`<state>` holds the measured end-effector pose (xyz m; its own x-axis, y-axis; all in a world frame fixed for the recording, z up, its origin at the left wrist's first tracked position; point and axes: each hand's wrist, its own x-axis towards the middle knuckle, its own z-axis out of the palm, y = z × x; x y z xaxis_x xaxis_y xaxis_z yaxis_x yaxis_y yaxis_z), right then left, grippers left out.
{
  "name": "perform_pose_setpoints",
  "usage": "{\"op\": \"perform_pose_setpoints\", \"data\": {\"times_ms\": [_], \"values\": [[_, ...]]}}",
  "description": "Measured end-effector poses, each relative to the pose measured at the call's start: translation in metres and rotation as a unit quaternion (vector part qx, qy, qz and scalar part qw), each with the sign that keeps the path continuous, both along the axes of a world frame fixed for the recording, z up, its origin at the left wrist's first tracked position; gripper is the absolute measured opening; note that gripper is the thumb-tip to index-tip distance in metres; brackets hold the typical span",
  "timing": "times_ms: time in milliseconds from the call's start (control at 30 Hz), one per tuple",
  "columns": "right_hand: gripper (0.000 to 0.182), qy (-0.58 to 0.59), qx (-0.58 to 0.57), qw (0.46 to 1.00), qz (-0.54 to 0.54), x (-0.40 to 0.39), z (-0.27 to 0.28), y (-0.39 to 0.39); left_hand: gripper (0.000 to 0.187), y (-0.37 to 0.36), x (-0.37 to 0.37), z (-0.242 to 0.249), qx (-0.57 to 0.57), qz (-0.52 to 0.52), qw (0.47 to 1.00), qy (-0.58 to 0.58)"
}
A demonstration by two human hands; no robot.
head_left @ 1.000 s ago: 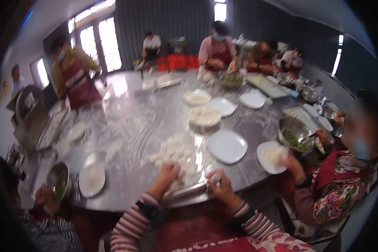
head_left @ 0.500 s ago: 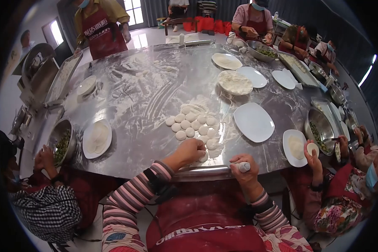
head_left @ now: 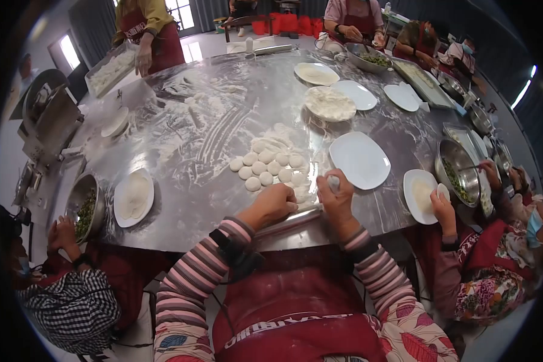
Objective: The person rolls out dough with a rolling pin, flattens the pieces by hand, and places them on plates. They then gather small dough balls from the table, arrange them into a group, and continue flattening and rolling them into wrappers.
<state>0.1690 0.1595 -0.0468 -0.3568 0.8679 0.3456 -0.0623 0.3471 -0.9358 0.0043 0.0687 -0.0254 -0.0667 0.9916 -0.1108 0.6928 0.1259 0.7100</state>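
My right hand is closed round one end of a rolling pin, which lies slantwise near the table's front edge. Just left of it, my left hand is closed with fingertips down on a dough disc, mostly hidden under the fingers and beside the pin. Beyond the hands, several small round dough pieces lie grouped on loose flour.
An empty white square plate sits right of the dough, with a flour bowl behind. Plates of wrappers and steel filling bowls flank me. Co-workers sit either side; a person across holds a tray.
My right hand and the rolling pin have moved forward and left, close to my left hand. Across the table, the person has lifted a tray. My view has shifted slightly.
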Motion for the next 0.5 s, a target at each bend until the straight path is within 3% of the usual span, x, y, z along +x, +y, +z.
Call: {"op": "perform_pose_setpoints", "data": {"times_ms": [33, 100, 233, 267, 300, 367, 467, 500], "values": [[0.012, -0.002, 0.002, 1.0, 0.001, 0.007, -0.002, -0.003, 0.014, 0.001, -0.002, -0.001, -0.005, -0.012, 1.0, 0.008], [0.012, -0.109, 0.166, 0.98, -0.028, 0.032, -0.012, -0.015, 0.013, -0.008, -0.003, -0.008, 0.003, 0.006, 1.0, 0.014], [0.01, -0.076, 0.107, 0.99, -0.043, 0.02, -0.001, -0.019, 0.011, -0.018, 0.0, -0.004, 0.0, 0.007, 1.0, 0.012], [0.011, -0.01, 0.012, 0.999, -0.041, 0.005, -0.004, -0.008, 0.012, -0.014, 0.001, -0.005, -0.003, 0.014, 1.0, 0.0], [0.012, -0.032, 0.064, 0.996, -0.056, -0.007, -0.006, 0.004, 0.012, -0.01, 0.001, -0.008, -0.004, 0.007, 1.0, 0.006], [0.012, -0.053, 0.075, 0.995, -0.036, -0.018, 0.001, 0.012, 0.013, -0.003, 0.001, -0.008, 0.036, 0.033, 0.999, -0.01], [0.012, -0.061, 0.075, 0.994, -0.057, 0.005, 0.001, -0.005, 0.014, -0.004, -0.005, -0.008, 0.007, -0.018, 1.0, -0.003], [0.013, -0.154, 0.314, 0.933, -0.085, 0.023, 0.013, -0.018, 0.014, -0.007, -0.007, -0.008, -0.009, -0.035, 0.999, 0.007]]}}
